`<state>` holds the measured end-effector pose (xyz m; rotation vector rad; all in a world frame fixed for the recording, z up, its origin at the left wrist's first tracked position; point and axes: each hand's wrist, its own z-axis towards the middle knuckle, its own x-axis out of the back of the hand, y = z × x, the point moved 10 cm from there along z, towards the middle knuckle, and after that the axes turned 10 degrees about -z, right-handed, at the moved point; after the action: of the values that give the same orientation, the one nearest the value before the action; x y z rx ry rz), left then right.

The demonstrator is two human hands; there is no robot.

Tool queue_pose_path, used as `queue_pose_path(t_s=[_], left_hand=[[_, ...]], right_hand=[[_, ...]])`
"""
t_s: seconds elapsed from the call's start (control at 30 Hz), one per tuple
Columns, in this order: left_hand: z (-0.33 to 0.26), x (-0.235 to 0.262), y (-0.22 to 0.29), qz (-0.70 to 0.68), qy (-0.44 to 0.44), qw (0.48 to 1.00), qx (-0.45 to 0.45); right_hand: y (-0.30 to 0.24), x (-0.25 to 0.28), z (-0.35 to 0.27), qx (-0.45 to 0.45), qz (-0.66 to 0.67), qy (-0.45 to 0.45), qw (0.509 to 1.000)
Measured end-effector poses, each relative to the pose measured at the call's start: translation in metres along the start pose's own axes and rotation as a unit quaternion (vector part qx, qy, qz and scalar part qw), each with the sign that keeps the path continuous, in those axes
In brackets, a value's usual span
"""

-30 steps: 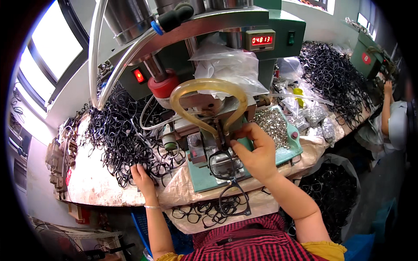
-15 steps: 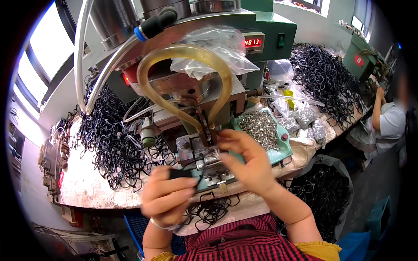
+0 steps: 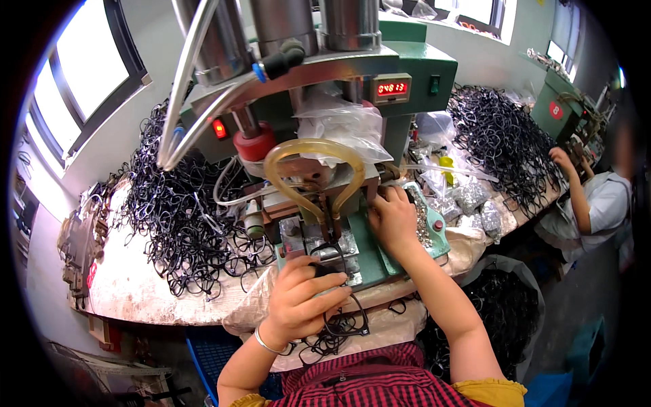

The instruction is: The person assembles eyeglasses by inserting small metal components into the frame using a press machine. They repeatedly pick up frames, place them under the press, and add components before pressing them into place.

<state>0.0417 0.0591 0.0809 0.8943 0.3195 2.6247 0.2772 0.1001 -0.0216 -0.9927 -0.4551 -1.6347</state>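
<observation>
In my left hand point(image 3: 305, 298), closed in front of the machine, is a black eyeglass frame point(image 3: 365, 317). One rim hangs below my fingers and its upper part reaches up to the metal fixture point(image 3: 332, 245). Over that fixture stand two thin prongs joined to a looped yellowish hose point(image 3: 315, 147). My right hand point(image 3: 395, 220) is at the machine's right side, by the left edge of a green tray point(image 3: 437, 241) of small metal parts. Its fingers curl inward; the tips are hidden, so I cannot make out what they hold.
Piles of black eyeglass frames lie left point(image 3: 183, 237) and back right point(image 3: 498, 129). More fill a lined bag point(image 3: 498, 298) below the table. Bags of metal parts point(image 3: 471, 190) sit behind the tray. A co-worker point(image 3: 593, 210) sits far right.
My right hand has gone from beside the prongs to the tray's left edge. My left hand has shifted right, bringing the eyeglass frame to the fixture. The view has tilted up.
</observation>
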Motion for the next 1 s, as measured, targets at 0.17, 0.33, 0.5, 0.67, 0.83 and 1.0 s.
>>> queue_pose_path(t_s=[0.17, 0.33, 0.5, 0.67, 0.83, 1.0], left_hand=[[-0.077, 0.034, 0.024, 0.160, 0.033, 0.982, 0.096], [-0.178, 0.159, 0.001, 0.260, 0.355, 0.822, 0.361], [-0.109, 0.178, -0.046, 0.246, 0.224, 0.896, 0.295], [-0.111, 0.106, -0.118, 0.459, -0.097, 0.826, 0.313], [-0.178, 0.113, -0.163, 0.398, 0.028, 0.864, 0.309], [-0.164, 0.157, -0.166, 0.217, 0.281, 0.865, 0.355]], right_hand=[[0.004, 0.021, -0.018, 0.014, -0.040, 0.019, 0.999], [0.099, 0.019, -0.088, -0.283, 0.356, 0.035, 0.890], [0.047, 0.017, -0.040, -0.152, 0.252, 0.019, 0.956], [0.015, 0.046, -0.022, -0.063, 0.123, 0.051, 0.989], [0.064, 0.062, -0.074, -0.141, 0.144, 0.084, 0.976], [0.097, 0.061, -0.101, -0.243, 0.284, 0.077, 0.924]])
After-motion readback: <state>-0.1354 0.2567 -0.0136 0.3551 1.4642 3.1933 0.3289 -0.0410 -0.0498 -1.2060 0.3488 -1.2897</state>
